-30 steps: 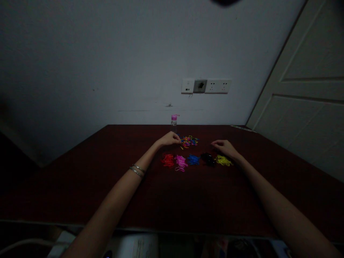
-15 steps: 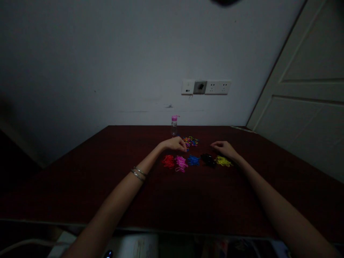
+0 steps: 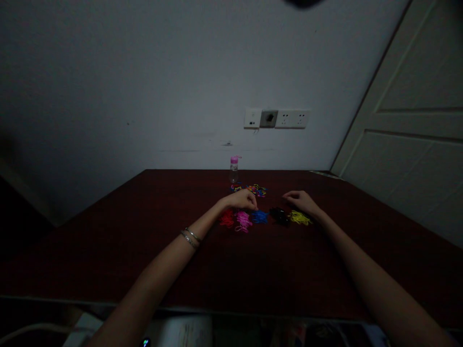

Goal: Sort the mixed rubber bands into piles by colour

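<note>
Small loops that look like rubber bands lie sorted by colour: a red pile (image 3: pixel 226 218), a pink pile (image 3: pixel 243 220), a blue pile (image 3: pixel 260 217), a black pile (image 3: pixel 279 216) and a yellow pile (image 3: pixel 300 218). Behind them is a mixed-colour heap (image 3: pixel 257 190). My left hand (image 3: pixel 243 199) is closed, with its fingertips down at the back edge of the blue pile. Whatever it may pinch is hidden or too small to see. My right hand (image 3: pixel 301 200) rests on the table behind the black and yellow piles, fingers loosely stretched to the left, with nothing visible in them.
A clear bottle with a pink cap (image 3: pixel 234 169) stands behind the mixed heap, near the wall. Wall sockets (image 3: pixel 277 118) are above the dark red table (image 3: pixel 173 193). A white panelled door (image 3: pixel 408 140) is on the right. Objects lie below the table's front edge.
My left hand has moved right and toward me, from the mixed heap to the blue pile. More of the mixed heap's left part now shows. My right hand stays put.
</note>
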`<state>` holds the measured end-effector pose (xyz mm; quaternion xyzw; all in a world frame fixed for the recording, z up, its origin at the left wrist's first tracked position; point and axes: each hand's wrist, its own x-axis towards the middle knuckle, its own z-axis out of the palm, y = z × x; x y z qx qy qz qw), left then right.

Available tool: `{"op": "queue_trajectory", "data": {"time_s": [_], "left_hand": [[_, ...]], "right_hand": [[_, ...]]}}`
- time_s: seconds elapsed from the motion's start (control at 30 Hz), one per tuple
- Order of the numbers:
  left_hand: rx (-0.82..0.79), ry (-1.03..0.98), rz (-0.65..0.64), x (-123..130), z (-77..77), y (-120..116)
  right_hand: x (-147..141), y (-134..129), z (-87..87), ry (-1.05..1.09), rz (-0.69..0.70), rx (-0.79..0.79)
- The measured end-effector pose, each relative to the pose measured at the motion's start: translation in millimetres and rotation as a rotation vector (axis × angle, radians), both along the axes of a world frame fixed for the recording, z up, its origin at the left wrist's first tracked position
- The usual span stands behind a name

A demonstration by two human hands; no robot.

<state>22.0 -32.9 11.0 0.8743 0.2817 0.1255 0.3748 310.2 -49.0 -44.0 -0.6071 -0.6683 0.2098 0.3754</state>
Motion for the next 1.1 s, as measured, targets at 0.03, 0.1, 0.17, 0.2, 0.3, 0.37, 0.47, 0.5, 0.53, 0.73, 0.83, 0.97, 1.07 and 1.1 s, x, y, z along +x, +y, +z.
{"op": "queue_trajectory", "data": {"time_s": [0.03,0.1,0.17,0.2,0.3,0.37,0.47,0.5,0.53,0.73,0.83,0.97,1.07,1.1], "left_hand": [[0.012,-0.031,0.036,-2.3,-2.4,4.5],[0.044,-0.093,0.149,-9.4,-8.3,16.1],[0.085,-0.143,0.300,-19.9,-14.9,29.9],[0.105,-0.157,0.384,-26.3,-18.2,36.9],[0.159,-0.190,0.623,-47.6,-27.9,55.1],[0.158,-0.218,0.720,-60.4,-33.8,63.0],[0.123,-0.260,0.819,-72.8,-40.9,67.7],[0.115,-0.273,0.838,-74.8,-42.6,67.7],[0.111,-0.285,0.847,-75.9,-43.8,67.2],[0.113,-0.300,0.798,-74.2,-46.2,62.6],[0.128,-0.287,0.790,-73.8,-47.7,62.6],[0.156,-0.265,0.788,-74.1,-49.6,62.6],[0.161,-0.267,0.781,-73.8,-49.7,62.0],[0.161,-0.267,0.781,-73.6,-49.5,61.9]], "right_hand": [[0.0,0.1,0.0,-0.004,0.000,0.001],[-0.9,-0.1,0.4,-0.007,-0.003,0.003],[-2.5,-0.6,1.1,-0.008,-0.009,0.010],[-3.4,-0.8,1.3,-0.009,-0.012,0.018],[-4.6,-1.1,0.9,-0.009,-0.012,0.036],[-4.5,-0.9,0.0,-0.009,-0.010,0.035],[-6.0,-1.2,0.2,-0.027,-0.008,0.027],[-7.9,-1.8,1.3,-0.034,-0.005,0.027],[-10.9,-2.6,3.1,-0.040,0.001,0.030],[-49.2,-8.5,21.7,-0.088,0.121,0.077],[-74.7,-7.9,29.9,-0.117,0.220,0.088],[-107.9,-3.9,37.8,-0.184,0.317,0.103],[-129.4,0.2,41.0,-0.271,0.389,0.100],[-135.2,1.8,41.5,-0.312,0.397,0.111]]}}
